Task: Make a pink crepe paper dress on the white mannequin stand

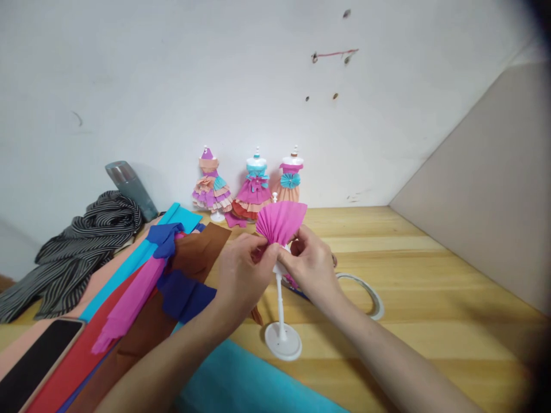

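Pleat-slip risk: pink paper fan [282,221] at top of white stand [283,344].
Our left hand [246,269] and right hand [315,265] pinch its gathered base; if we loosen either, folds could splay.

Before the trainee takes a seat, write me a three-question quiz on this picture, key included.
1. Which thing do the left hand and the right hand pinch?
A) a dark striped cloth
B) a pleated pink paper fan
C) a blue-grey bottle

2. True or false: the flat white ring lies to the left of both hands.

3. Fill in the number: ___ small white mannequins in colourful paper dresses stand in a row by the white wall.

Key:
1. B.
2. False; the flat white ring lies on the light wooden table, to the right of both hands.
3. Three.
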Available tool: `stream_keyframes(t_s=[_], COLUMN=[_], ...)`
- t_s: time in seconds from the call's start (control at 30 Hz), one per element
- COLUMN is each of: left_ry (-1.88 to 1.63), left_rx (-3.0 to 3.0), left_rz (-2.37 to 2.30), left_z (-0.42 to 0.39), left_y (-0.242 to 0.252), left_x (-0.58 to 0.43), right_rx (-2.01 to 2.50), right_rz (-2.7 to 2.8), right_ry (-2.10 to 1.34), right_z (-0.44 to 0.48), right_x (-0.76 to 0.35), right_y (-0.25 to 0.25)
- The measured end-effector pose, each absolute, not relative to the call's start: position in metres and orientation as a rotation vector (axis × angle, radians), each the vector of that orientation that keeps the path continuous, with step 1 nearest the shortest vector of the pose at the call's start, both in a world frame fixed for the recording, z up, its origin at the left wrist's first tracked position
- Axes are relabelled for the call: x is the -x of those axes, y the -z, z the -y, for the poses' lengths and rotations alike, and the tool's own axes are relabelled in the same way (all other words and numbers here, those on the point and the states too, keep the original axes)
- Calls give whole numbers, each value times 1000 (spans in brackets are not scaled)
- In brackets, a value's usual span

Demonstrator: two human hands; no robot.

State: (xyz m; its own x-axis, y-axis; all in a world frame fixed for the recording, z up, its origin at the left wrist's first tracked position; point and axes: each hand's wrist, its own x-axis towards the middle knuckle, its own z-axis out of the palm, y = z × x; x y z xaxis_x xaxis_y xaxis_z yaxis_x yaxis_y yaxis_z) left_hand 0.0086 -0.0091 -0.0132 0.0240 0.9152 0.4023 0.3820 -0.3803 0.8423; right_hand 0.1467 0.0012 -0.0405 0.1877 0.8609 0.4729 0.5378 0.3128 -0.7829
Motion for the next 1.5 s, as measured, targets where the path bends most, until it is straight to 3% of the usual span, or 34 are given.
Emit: stream_keyframes(t_s=[0.37, 0.8, 1.3, 1.5], left_ry=[-1056, -1077, -1075, -1304], left_rx=[-2169, -2157, -2087, -2008], left_rz=[-1757, -1694, -1658, -1603], left_z=[1, -12, -17, -17], left_y=[-6, 0, -1, 3], left_x=[-21, -18, -9, -10], right_rx=[1365, 1381, 1317, 1309], right_rz=[1552, 1571, 1445, 1298], right_ry=[-222, -208, -624, -680], right_z=[-1, -3, -8, -11], right_x=[-146, -144, -150, -150], right_y=[40, 40, 45, 43])
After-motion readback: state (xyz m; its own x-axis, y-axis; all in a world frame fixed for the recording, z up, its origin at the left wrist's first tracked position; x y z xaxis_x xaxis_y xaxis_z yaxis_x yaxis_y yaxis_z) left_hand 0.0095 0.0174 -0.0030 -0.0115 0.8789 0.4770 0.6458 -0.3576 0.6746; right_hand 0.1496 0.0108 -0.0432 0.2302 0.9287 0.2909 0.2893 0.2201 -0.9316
